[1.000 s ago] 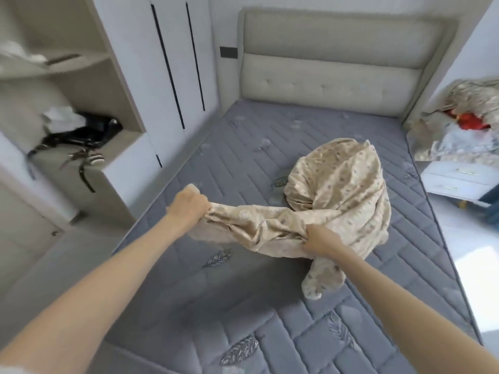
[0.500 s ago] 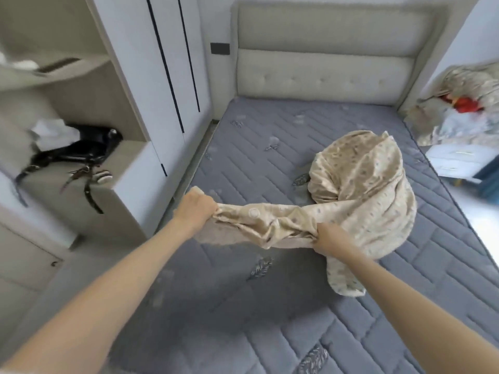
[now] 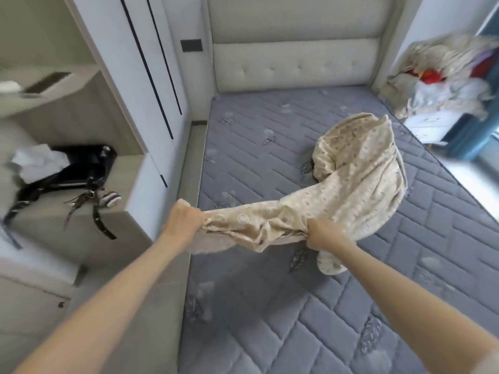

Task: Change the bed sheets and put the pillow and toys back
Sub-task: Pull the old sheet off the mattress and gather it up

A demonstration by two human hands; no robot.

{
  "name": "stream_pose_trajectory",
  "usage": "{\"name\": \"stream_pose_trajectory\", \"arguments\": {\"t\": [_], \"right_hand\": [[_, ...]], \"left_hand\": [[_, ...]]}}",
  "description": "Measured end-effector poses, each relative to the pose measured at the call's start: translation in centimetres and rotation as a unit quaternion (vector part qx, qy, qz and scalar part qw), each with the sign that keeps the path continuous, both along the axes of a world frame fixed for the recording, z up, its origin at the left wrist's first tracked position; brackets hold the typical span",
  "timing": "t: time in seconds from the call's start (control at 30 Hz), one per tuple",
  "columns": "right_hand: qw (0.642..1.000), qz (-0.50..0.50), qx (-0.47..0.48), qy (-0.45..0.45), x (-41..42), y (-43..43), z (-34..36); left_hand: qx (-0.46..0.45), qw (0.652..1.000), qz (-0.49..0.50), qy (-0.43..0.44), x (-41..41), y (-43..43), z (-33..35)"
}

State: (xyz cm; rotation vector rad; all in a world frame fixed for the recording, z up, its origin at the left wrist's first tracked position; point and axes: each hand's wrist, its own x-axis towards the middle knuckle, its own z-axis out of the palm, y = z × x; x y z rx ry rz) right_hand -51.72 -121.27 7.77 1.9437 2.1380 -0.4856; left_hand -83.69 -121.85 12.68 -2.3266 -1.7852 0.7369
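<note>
You're holding the beige sheet (image 3: 353, 190) in both fists: left hand (image 3: 183, 221) gripping its near-left edge, right hand (image 3: 325, 234) bunching the middle, above the bare grey mattress (image 3: 270, 306).

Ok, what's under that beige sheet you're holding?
The bare grey mattress shows around the sheet, which the left hand and right hand grip at its near end. What lies directly beneath the bunched far part is covered; I cannot tell.

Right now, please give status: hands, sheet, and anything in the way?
Left hand and right hand both grip the beige sheet. Sheet bunched, its far part heaped on the bare mattress. Bedding pile beside the bed, off the mattress.
</note>
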Motion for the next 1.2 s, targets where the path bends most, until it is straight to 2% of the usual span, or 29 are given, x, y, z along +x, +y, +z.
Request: {"name": "stream_pose_trajectory", "arguments": {"t": [0.07,0.1,0.17,0.23,0.3,0.33,0.37,0.47,0.67,0.73,0.8,0.93,1.1,1.2], "right_hand": [[0.999,0.006,-0.03,-0.01,-1.0,0.4,-0.1],[0.999,0.006,-0.039,-0.017,-1.9,0.8,-0.4],[0.998,0.009,-0.05,-0.022,-2.6,0.8,-0.6],[0.998,0.008,-0.057,-0.022,-3.7,0.6,-0.8],[0.999,0.006,-0.049,-0.022,-4.3,0.2,-1.2],[0.999,-0.001,-0.044,-0.023,-5.1,0.1,-1.2],[0.999,-0.013,-0.039,-0.024,-5.9,-0.1,-1.3],[0.998,-0.042,-0.032,-0.034,-8.1,-0.8,-1.4],[0.988,-0.141,-0.022,-0.054,-16.7,-4.4,-2.1],[0.985,-0.161,-0.015,-0.064,-19.4,-5.6,-2.0],[0.98,-0.189,-0.014,-0.062,-22.7,-6.8,-2.2],[0.975,-0.211,-0.005,-0.071,-26.6,-9.2,-2.7],[0.969,-0.218,-0.006,-0.119,-28.7,-14.1,-3.7],[0.967,-0.222,0.026,-0.125,-29.2,-17.2,-4.5]], "left_hand": [[0.124,0.983,-0.132,0.033,-1.6,0.6,-1.2],[0.129,0.984,-0.118,0.033,-2.5,0.9,-1.4],[0.028,0.993,-0.06,0.095,-2.2,0.0,-0.5],[-0.022,0.996,-0.021,0.084,-3.3,1.4,-2.1],[0.012,0.999,-0.023,0.042,-4.5,2.3,-2.8],[0.014,1.0,-0.008,-0.008,-5.2,2.8,-2.7],[0.016,1.0,-0.005,-0.015,-6.1,3.3,-2.7],[0.089,0.988,-0.107,0.073,-7.7,4.6,-2.2],[0.064,0.974,-0.195,0.097,-14.3,6.8,-3.9],[0.06,0.97,-0.227,0.069,-16.3,6.6,-3.8],[0.043,0.965,-0.246,0.077,-19.2,6.4,-3.6],[0.008,0.966,-0.255,0.043,-22.1,4.5,-3.7],[-0.001,0.956,-0.295,0.01,-23.1,0.9,-5.9],[-0.036,0.946,-0.322,0.007,-23.5,-2.2,-7.8]]}}
